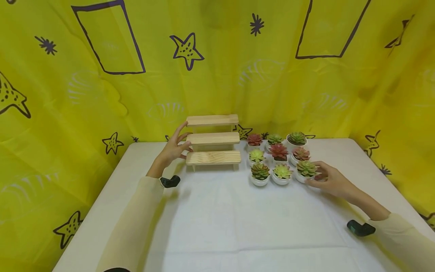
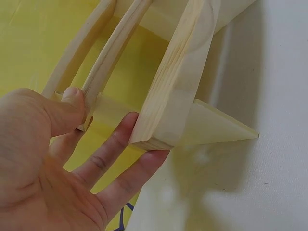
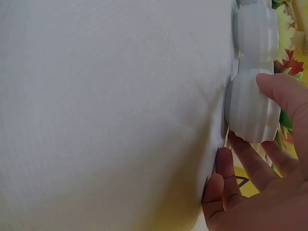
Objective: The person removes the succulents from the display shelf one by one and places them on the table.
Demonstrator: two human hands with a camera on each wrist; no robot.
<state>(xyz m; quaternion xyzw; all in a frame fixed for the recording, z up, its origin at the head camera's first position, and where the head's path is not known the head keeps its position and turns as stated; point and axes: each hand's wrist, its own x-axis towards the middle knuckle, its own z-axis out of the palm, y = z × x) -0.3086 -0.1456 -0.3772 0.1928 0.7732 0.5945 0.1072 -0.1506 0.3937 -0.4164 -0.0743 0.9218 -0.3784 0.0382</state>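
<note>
A three-tier wooden display stand (image 1: 213, 158) stands near the back of the table. My left hand (image 1: 172, 150) is at its left end, fingers spread. In the left wrist view, the thumb of the left hand (image 2: 62, 159) touches the middle plank's end and two fingertips touch the lowest plank (image 2: 168, 96). My right hand (image 1: 334, 180) holds the white pot of a green succulent (image 1: 306, 169) at the front right of a group of potted succulents. In the right wrist view, its thumb lies on the ribbed pot (image 3: 252, 103), with fingers at the side.
Several more potted succulents, among them a red one (image 1: 278, 151), a yellow-green one (image 1: 282, 171) and a dark green one (image 1: 259, 172), stand close together right of the stand. A white cloth covers the table (image 1: 258, 223). A yellow patterned curtain (image 1: 217, 83) hangs behind.
</note>
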